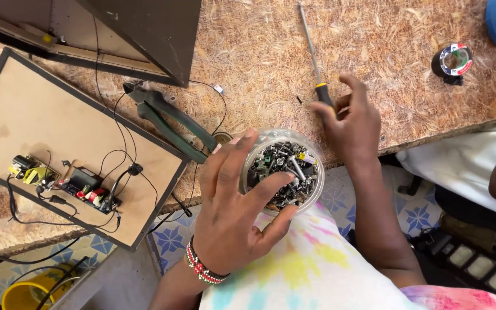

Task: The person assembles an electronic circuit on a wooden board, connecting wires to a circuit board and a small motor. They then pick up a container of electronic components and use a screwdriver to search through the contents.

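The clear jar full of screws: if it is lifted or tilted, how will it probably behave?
The clear jar looks packed with metal screws and small parts, so it is probably heavy for its size. Its mouth is open, so tilting it would likely spill them. The left hand grips it by the rim over the person's lap, beyond the table edge; its smooth wall may slip.

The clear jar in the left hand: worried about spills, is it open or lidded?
Open: the jar shows bare screws, no lid; left hand grips its rim.
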